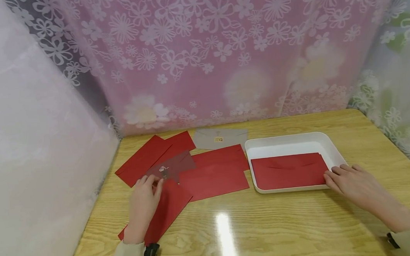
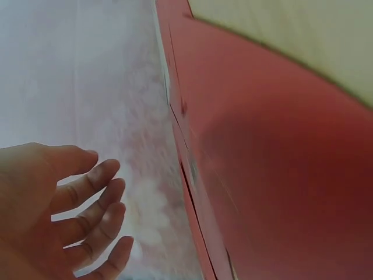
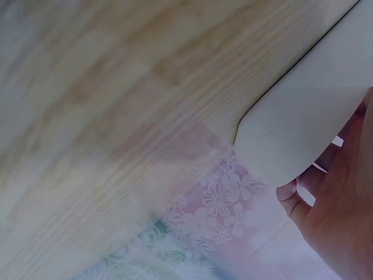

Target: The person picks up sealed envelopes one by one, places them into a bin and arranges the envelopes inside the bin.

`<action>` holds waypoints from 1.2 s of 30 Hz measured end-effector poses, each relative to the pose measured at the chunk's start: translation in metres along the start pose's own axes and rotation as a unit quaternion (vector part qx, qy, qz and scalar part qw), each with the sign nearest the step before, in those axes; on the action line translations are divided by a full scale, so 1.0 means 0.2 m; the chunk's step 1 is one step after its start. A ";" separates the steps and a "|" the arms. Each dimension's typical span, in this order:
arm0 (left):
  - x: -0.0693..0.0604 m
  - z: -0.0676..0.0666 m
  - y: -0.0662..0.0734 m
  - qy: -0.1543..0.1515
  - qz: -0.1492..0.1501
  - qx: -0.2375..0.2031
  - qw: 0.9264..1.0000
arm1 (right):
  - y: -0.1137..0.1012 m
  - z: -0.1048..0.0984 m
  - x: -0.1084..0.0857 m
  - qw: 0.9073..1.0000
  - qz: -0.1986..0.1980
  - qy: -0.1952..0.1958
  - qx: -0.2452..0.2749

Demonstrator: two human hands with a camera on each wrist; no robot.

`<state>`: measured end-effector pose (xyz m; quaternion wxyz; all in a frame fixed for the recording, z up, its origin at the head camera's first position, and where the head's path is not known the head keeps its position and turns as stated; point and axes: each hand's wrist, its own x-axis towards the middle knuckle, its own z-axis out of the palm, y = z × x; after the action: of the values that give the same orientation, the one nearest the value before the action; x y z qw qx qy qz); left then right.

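A person's empty left hand (image 1: 142, 204), fingers loosely bent, hovers over scattered envelopes (image 1: 214, 181) left of a white tray (image 1: 282, 150) of red envelopes (image 1: 289, 172), whose near-right corner the right hand (image 1: 352, 184) grips; sorting seems underway, the next move probably calling for an edge pinch.

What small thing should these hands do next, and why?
I'd probably lower the left hand and pinch the red envelope beneath it. That hand holds nothing, its fingers loosely curved over the scattered envelopes, while the right hand holds a corner of the white tray. Stacked red envelopes already lie inside, so another could perhaps join them.
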<state>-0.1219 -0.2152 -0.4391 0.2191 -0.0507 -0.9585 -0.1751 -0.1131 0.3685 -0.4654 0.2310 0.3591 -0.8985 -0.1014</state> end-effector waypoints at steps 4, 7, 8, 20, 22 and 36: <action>-0.08 -0.04 -0.09 -0.026 -0.042 -0.003 0.999 | 0.00 0.00 0.00 1.000 -0.007 -0.003 -0.008; -0.13 -0.07 -0.15 -0.043 -0.063 0.003 0.997 | 0.01 0.00 0.01 1.000 -0.012 0.008 -0.012; -0.14 -0.08 -0.16 -0.049 -0.068 0.004 0.996 | 0.01 0.00 0.01 1.000 -0.014 0.013 -0.013; -0.22 -0.12 -0.19 -0.138 -0.092 0.010 0.986 | 0.01 0.00 -0.01 1.000 -0.020 0.011 -0.010; -0.22 -0.12 -0.19 -0.158 -0.090 0.009 0.983 | 0.01 0.00 -0.01 1.000 -0.021 0.009 -0.008; -0.22 -0.10 -0.21 -0.194 -0.102 -0.009 0.976 | 0.01 0.01 0.00 1.000 -0.024 0.016 -0.007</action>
<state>-0.0813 -0.2623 -0.4544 0.0099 0.0121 -0.9812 -0.1924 -0.1152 0.3699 -0.4674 0.2451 0.3803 -0.8853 -0.1076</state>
